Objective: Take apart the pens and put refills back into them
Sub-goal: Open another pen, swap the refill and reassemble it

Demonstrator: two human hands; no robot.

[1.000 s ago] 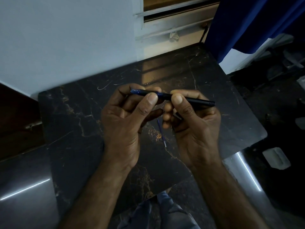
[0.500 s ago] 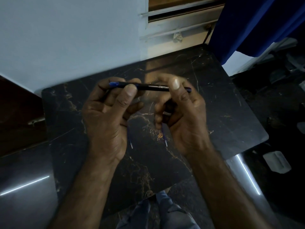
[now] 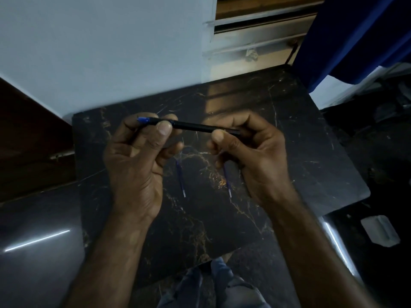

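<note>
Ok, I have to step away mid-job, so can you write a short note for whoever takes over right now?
Left hand: grip shut on the blue-tipped end of the black pen.
Right hand: grip shut on the pen's other end; the pen is held level above the dark marble table.
Two thin blue refills show below the hands; whether they lie on the table or hang from the fingers cannot be told.
Done: two refills appear to be out.
Left: this pen looks still in one piece; take it apart, then put refills back in.
</note>
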